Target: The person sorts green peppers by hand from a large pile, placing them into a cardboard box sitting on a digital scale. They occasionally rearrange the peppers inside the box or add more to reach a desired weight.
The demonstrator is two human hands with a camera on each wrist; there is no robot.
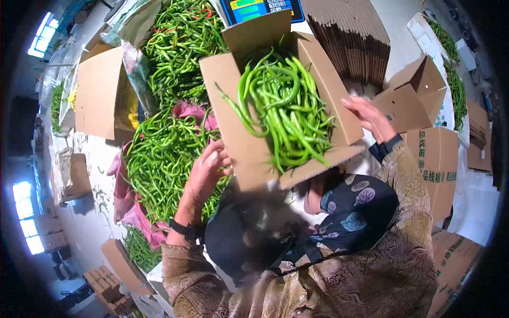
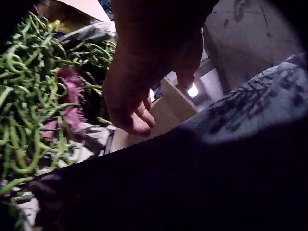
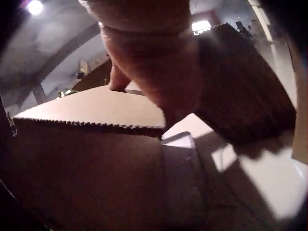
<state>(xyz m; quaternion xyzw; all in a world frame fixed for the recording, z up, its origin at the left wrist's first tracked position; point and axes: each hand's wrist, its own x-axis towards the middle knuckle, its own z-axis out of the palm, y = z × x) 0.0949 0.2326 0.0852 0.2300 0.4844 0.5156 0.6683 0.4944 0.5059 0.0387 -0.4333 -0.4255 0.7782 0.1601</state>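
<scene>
An open cardboard box [image 1: 233, 124] stands tilted before the person's lap in the head view, its flaps spread. Long green chili peppers [image 1: 286, 106] fill its middle, and a few curve over the left flap. At the right flap, the right hand [image 1: 374, 119] grips the cardboard edge; in the right wrist view its fingers reach over the corrugated rim [image 3: 96, 122]. The left hand [image 1: 209, 164] hovers beside the left flap, fingers loosely bent. In the left wrist view, that hand [image 2: 132, 91] hangs with nothing between its fingers, overlapping a cardboard flap [image 2: 173, 103].
To the left, a large heap of green peppers [image 1: 164, 164] lies on pink sacking [image 1: 138, 217]. A blue scale [image 1: 262, 9] is behind the box. Stacked flat cartons [image 1: 347, 40] stand at the back right, with an open box [image 1: 411, 100] and a printed carton [image 1: 437, 169] nearer.
</scene>
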